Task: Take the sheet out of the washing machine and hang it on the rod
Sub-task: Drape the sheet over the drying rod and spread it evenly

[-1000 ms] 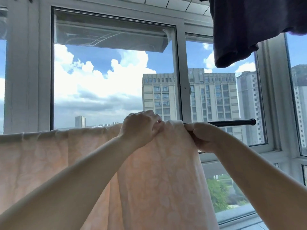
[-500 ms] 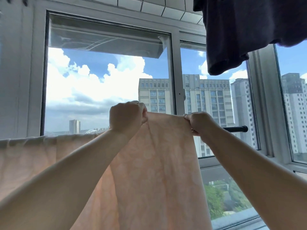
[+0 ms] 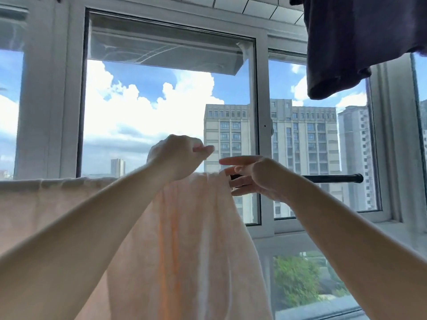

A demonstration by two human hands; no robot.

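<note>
Sheet draped over rod; left hand loosely curled, holding nothing; right hand released, fingers straight – bunched end could slip off rod.

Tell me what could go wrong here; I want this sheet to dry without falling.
1. The sheet is bunched in folds at its right edge on the rod, so that part may dry slowly.
2. Neither the left hand nor the right hand grips it, and no clips show; it could slip off.
3. The dark garment hangs overhead and could drip or shade it.
</note>
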